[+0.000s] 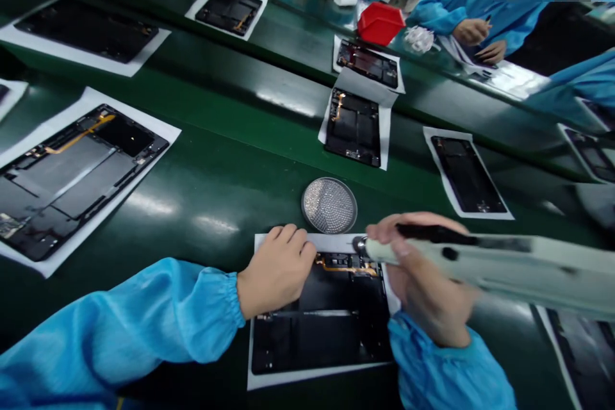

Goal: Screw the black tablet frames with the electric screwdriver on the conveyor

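Note:
An opened black tablet chassis [327, 327] lies on a white sheet [307, 377] right in front of me. My left hand [276, 269] rests on its upper left corner, fingers curled and pressed down on it. My right hand [423, 275] is wrapped round a white electric screwdriver [504, 262]. The screwdriver's tip [360, 245] sits at the tablet's top edge, beside an orange flex cable [346, 266]. A round metal dish of tiny screws [329, 205] stands just beyond the tablet.
Several more open tablets on white sheets lie on the green conveyor belt [230, 166], one large at left [72, 173] and others ahead [354, 127]. A red bin [379, 22] stands at the far side. Other people in blue sleeves [473, 32] work across the belt.

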Tool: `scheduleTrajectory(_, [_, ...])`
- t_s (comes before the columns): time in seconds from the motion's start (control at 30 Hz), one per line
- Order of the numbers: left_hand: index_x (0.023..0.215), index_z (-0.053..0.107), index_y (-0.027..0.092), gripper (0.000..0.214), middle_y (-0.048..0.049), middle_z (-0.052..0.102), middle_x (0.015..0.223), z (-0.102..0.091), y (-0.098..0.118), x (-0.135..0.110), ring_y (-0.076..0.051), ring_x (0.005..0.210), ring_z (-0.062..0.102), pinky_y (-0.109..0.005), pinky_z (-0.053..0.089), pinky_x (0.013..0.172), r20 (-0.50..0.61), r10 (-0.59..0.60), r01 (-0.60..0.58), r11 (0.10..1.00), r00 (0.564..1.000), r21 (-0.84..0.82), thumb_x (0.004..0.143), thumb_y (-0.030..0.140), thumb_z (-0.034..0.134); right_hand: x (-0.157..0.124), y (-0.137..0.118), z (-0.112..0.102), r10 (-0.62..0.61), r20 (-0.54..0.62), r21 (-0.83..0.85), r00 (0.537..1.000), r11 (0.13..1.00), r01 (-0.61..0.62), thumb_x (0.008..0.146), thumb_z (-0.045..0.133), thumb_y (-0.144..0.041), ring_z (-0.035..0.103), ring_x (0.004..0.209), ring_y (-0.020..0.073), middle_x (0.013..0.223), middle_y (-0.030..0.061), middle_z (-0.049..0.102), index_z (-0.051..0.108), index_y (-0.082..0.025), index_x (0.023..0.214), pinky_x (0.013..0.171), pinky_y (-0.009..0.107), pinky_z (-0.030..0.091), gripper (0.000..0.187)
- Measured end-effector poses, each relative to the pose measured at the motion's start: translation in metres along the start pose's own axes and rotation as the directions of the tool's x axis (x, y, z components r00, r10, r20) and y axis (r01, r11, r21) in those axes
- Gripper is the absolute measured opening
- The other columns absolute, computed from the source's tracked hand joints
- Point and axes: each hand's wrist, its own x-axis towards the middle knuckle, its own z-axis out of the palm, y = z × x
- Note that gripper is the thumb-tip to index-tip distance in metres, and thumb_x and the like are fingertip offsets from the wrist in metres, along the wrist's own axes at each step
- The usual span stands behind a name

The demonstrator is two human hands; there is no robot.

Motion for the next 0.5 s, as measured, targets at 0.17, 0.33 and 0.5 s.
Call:
scheduleTrajectory(0.17, [0.102,0.059,0.012,0.013,-0.0122,0.057,0.102,-0.002,-0.004,0.009,-0.027,0.091,0.050,-0.040,0.045,0.075,0.085,-0.086,0.078,0.992,0.993,0.095,0.094,0.019,0.051,0.034,-0.004,-0.039,-0.132,-0.148,0.090,0.980,0.985,0.146,0.064,0.084,-0.009,0.062,0.068,0.0176,0.071,0.0004,0.066,0.070,-0.021,0.105,0.080,0.044,0.052,0.045])
scheduleTrajectory(0.33, [0.088,0.055,0.014,0.009,-0.0103,0.056,0.092,0.006,0.002,0.014,-0.026,0.090,0.052,-0.039,0.046,0.075,0.173,-0.094,0.065,0.984,0.980,0.165,0.086,0.007,0.051,0.060,0.017,-0.071,-0.056,-0.312,-0.008,0.949,0.998,0.057,0.063,0.087,-0.014,0.064,0.073,0.0171,0.080,0.0037,0.070,0.075,-0.019,0.094,0.078,0.042,0.050,0.034])
scheduleTrajectory(0.5, [0.099,0.054,0.015,0.024,-0.0081,0.056,0.096,-0.008,0.009,-0.001,-0.020,0.077,0.054,-0.033,0.047,0.065,0.183,-0.014,-0.024,0.978,0.983,0.206,0.079,0.003,0.053,0.065,0.011,-0.096,0.038,-0.497,-0.229,0.867,0.958,-0.174,0.057,0.092,-0.023,0.066,0.078,0.0213,0.089,0.0095,0.075,0.080,-0.018,0.082,0.079,0.047,0.046,0.028])
